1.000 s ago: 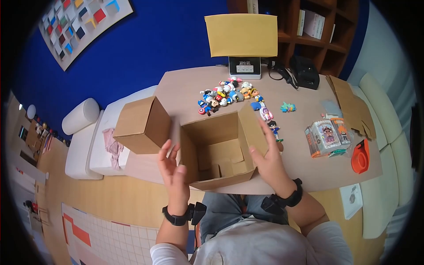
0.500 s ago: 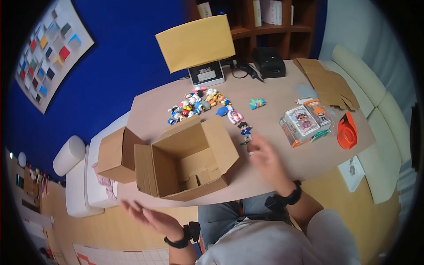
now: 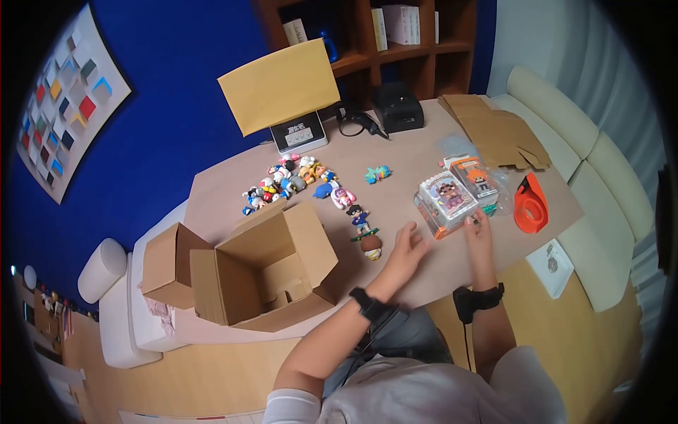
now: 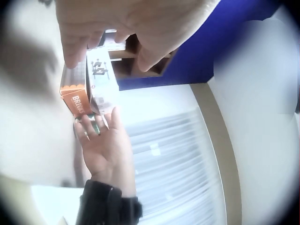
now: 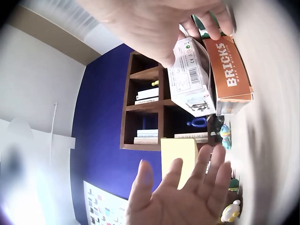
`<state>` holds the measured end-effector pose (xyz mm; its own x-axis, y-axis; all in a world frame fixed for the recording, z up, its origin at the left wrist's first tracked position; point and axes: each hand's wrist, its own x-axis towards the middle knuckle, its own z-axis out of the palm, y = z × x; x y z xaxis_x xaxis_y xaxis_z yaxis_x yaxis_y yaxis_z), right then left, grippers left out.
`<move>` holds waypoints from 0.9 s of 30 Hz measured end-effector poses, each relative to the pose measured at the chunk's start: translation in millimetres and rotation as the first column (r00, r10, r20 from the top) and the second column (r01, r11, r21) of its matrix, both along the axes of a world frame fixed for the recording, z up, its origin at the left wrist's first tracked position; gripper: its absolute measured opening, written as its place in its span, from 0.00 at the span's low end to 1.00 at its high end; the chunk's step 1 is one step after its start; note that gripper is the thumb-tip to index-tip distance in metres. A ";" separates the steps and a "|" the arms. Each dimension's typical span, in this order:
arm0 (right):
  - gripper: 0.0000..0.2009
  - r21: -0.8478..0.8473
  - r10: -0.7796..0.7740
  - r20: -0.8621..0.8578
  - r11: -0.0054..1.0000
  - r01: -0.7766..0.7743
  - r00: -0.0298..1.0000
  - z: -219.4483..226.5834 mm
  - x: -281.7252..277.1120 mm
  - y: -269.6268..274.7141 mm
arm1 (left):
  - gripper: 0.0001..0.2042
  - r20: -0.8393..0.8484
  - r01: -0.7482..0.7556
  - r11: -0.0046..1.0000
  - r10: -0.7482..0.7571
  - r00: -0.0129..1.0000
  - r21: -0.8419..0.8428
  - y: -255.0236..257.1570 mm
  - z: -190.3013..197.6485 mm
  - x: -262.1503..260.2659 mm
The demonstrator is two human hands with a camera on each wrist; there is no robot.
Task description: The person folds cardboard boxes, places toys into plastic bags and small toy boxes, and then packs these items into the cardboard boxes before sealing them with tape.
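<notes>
Several small toy boxes, among them a white one with a picture and an orange one, stand together at the table's right. My right hand reaches to their near side, its fingertips at the boxes, not curled round them. Just left of the boxes is my left hand, fingers spread and holding nothing. The right wrist view shows the orange side lettered BRICKS and my left palm facing up. In the left wrist view my right fingers meet the boxes' lower end.
An empty open carton stands front left beside a closed carton. Toy figures lie in a pile mid-table, with a few more trailing toward the front. An orange tape dispenser and flattened cardboard are at the right.
Both hands have left the open carton and moved right, to the toy boxes. The head view has turned to the right.
</notes>
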<state>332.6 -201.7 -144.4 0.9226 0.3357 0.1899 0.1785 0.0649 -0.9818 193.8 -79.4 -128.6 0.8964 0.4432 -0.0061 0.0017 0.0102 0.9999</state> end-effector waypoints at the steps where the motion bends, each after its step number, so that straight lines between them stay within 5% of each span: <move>1: 0.21 0.003 0.006 0.036 1.000 -0.006 0.999 -0.9 0.8 1.1 | 0.32 -0.054 -0.008 0.997 0.004 0.999 -0.081 1.9 4.2 13.2; 5: 0.21 -0.084 0.082 -0.021 0.993 -0.083 0.996 -17.9 15.6 -3.1 | 0.38 -0.019 0.011 0.974 -0.016 1.000 -0.228 15.0 13.0 46.5; 8: 0.21 -0.146 0.110 0.066 0.984 -0.099 0.992 -16.1 14.0 -2.4 | 0.33 -0.178 -0.235 0.943 0.196 0.964 -0.234 12.1 13.9 60.2; 11: 0.21 -0.175 0.133 0.100 0.978 -0.114 0.986 -16.8 11.7 -0.1 | 0.29 0.020 0.045 0.957 -0.041 0.999 -0.288 17.6 7.8 67.1; 14: 0.20 -0.094 0.166 -0.007 0.982 -0.165 0.986 -11.3 -2.1 2.9 | 0.27 0.088 0.016 0.948 0.012 0.996 -0.318 14.7 -12.2 73.8; 16: 0.20 -0.170 0.141 -0.050 0.974 -0.148 0.989 -10.4 -14.6 1.5 | 0.27 0.072 0.027 0.943 -0.003 0.997 -0.330 8.3 5.8 64.5; 19: 0.20 0.085 0.109 -0.023 0.991 -0.106 0.994 -1.6 -31.9 -5.6 | 0.30 -0.004 0.051 0.944 -0.055 0.998 -0.326 5.5 26.3 50.1; 23: 0.19 0.259 0.086 0.089 0.960 -0.107 0.992 33.4 -60.7 -10.3 | 0.34 0.203 0.016 0.987 0.018 0.979 -0.163 -7.5 53.2 34.7; 25: 0.21 0.335 0.129 0.173 0.925 -0.181 0.976 54.5 -77.1 -13.6 | 0.37 0.244 -0.003 0.992 0.034 0.969 -0.124 -21.2 101.6 6.4; 27: 0.24 0.241 0.188 0.287 0.935 -0.261 0.939 61.9 -83.4 -18.8 | 0.42 0.222 -0.003 0.995 0.025 0.975 -0.100 -20.5 140.8 -23.1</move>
<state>249.1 -220.5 -82.5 0.7367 0.4302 0.5216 0.3698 0.3895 -0.8435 170.7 -99.8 12.1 0.8737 0.4631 0.1488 -0.2218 0.1072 0.9692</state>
